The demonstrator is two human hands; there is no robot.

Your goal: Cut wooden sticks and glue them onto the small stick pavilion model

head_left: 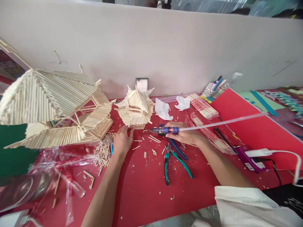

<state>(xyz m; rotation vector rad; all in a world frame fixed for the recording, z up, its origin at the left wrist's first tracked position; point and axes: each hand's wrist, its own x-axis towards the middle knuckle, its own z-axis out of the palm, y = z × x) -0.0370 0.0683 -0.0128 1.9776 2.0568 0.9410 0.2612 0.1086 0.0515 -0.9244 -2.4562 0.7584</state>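
A small pavilion (135, 108) built of thin wooden sticks stands near the wall. At its front left edge is my left hand (123, 140), thumb and forefinger curled in against the base; what they pinch is too small to make out. My right hand (187, 134) is wrapped round a blue hot glue gun (171, 130), its nozzle pointing left at the front of the base. A long translucent glue stick (220, 122) sticks out of the gun's back. Just below lie green-handled cutting pliers (168, 157), and several short cut sticks (154, 138) are scattered between my hands.
A larger stick-built house (59, 97) fills the left side, with plastic wrap (71, 160) and stick scraps before it. White tissues (163, 108), bundled sticks (203, 105), a pen cup (210, 87), a red board (255, 129) and a purple power strip (252, 160) lie right.
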